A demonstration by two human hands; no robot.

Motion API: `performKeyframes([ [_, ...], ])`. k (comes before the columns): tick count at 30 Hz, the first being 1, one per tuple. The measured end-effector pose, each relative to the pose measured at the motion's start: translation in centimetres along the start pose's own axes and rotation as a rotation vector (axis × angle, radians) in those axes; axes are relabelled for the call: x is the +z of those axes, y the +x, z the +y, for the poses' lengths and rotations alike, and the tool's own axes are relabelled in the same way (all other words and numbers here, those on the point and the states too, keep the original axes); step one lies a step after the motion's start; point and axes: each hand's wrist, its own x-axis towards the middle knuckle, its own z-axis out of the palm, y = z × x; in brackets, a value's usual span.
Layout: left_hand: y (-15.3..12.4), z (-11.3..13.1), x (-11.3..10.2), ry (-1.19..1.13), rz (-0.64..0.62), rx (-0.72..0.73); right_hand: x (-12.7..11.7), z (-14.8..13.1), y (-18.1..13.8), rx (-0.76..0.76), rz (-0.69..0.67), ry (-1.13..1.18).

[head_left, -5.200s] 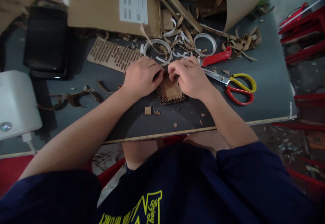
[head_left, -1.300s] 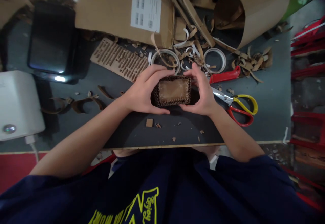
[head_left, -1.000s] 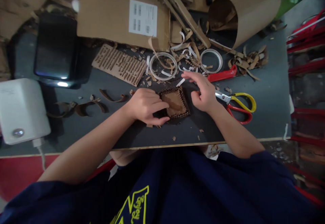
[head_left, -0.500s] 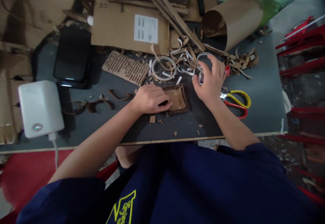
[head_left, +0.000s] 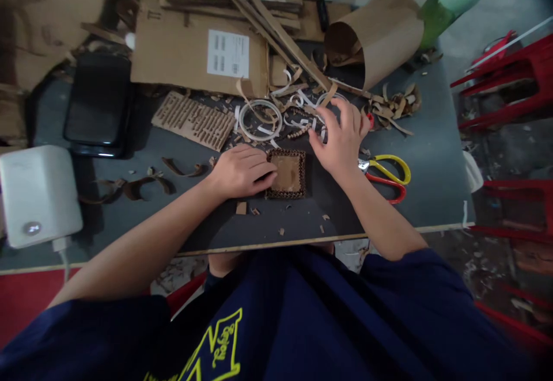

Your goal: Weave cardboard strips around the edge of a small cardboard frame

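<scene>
A small square cardboard tray (head_left: 287, 175) with a raised corrugated rim lies on the dark table. My left hand (head_left: 244, 174) rests at its left side, fingers curled over that rim and thumb toward the viewer. To the right of the tray, my right hand (head_left: 341, 142) hovers over scraps, thumb and fingers apart, with nothing visible between them. Near its fingertips are a corrugated strip (head_left: 299, 133) and white paper curls. A clear tape ring (head_left: 260, 120) lies between the hands, farther back. Scissors (head_left: 386, 176) with one yellow and one red handle lie right of my right wrist.
A ridged cardboard piece (head_left: 193, 121) and a big cardboard sheet (head_left: 173, 53) with a white label lie behind. At left are a black device (head_left: 98, 99) and a white power bank (head_left: 41, 194) with a cable. A cardboard roll (head_left: 391, 41) lies back right, near red stools (head_left: 514, 82).
The view has shifted, so most things appear farther left. The tray has turned slightly and now lies square to the table edge. My right hand stays raised over the scraps.
</scene>
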Motion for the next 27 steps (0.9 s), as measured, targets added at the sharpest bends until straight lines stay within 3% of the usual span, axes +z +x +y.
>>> performKeyframes([
  [3,0.1,-0.1,-0.1,-0.002,-0.002,-0.022,-0.7,-0.5,0.2,-0.079,-0.076,-0.032],
  [10,-0.5,-0.2,0.0,0.045,0.051,-0.101,-2.0,-2.0,0.3,-0.201,-0.103,-0.05],
  [18,0.2,-0.4,-1.8,0.021,0.072,-0.546,-2.7,-1.9,0.7,-0.249,-0.049,0.084],
  [22,2.0,-0.5,-3.0,-0.166,-0.038,-0.641,-3.7,-2.2,0.8,-0.23,-0.117,0.248],
  [27,3.2,-0.9,-2.0,-0.321,-0.199,-0.654,-3.0,-2.5,0.2,-0.261,-0.183,0.4],
])
